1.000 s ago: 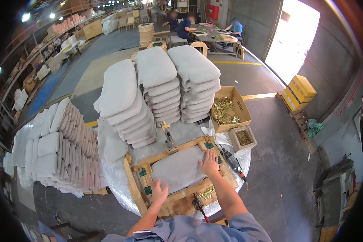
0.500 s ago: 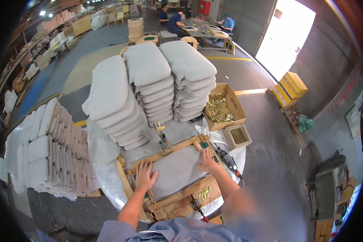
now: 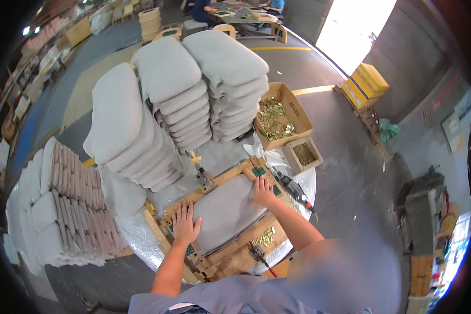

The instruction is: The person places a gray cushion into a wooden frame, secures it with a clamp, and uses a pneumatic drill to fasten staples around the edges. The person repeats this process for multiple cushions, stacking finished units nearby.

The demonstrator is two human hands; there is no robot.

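Observation:
A grey seat cushion (image 3: 229, 208) lies flat inside a wooden jig frame (image 3: 221, 179) on a round table wrapped in clear plastic (image 3: 141, 242). My left hand (image 3: 184, 224) presses flat on the cushion's left edge, fingers spread. My right hand (image 3: 263, 192) rests flat on its right edge, beside green pads on the frame. Neither hand holds anything.
Three tall stacks of grey cushions (image 3: 183, 99) stand behind the jig. More cushions are stacked on edge at the left (image 3: 57, 209). A cardboard box of brass fittings (image 3: 280, 118), a smaller wooden box (image 3: 303, 154) and a power tool (image 3: 293, 189) sit to the right. People work at a far table (image 3: 235, 8).
My left hand moved up from the frame's lower left corner onto the cushion's left edge. My right hand stayed on the cushion's right edge. The view shifted closer.

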